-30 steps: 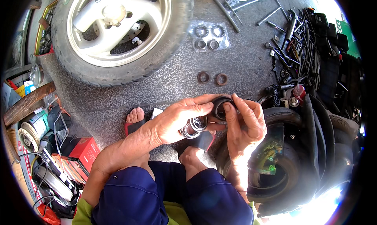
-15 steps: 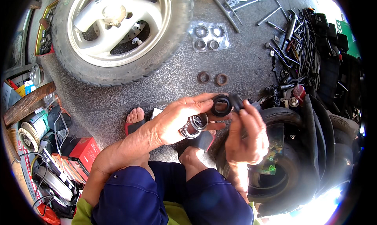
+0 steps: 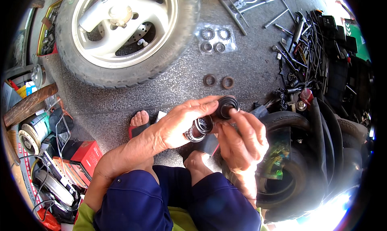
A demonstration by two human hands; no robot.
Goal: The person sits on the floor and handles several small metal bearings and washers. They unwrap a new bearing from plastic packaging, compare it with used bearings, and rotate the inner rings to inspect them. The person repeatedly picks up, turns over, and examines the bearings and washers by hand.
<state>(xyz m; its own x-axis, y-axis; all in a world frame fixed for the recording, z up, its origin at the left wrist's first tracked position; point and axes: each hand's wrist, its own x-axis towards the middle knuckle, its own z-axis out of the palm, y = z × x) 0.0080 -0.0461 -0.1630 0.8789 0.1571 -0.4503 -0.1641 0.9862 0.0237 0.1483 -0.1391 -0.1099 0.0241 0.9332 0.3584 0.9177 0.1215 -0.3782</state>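
Note:
My left hand [image 3: 181, 120] is closed round several round parts. Between its thumb and fingers is a black rubber-like ring [image 3: 221, 111], with a second dark ring set against it. Lower in the same hand sit a shiny metal ring [image 3: 209, 121] and a ball bearing [image 3: 194, 137] with its balls showing. My right hand [image 3: 244, 140] has its fingertips at the black rings, pressed on them from the right; its fingers partly cover the second ring. Ahead on the ground lie two brown rings [image 3: 209, 74].
A wheel with a tyre [image 3: 121, 76] lies at the far left. A clear plastic pack [image 3: 231, 47] holds several rings. Spanners and sockets [image 3: 298, 49] crowd the right, above stacked tyres [image 3: 298, 182]. A red box [image 3: 86, 160] and a wooden bar [image 3: 30, 106] are on the left.
My right hand has moved left, bringing its dark ring from beside the black ring up against it. My left hand keeps its grip nearly in place.

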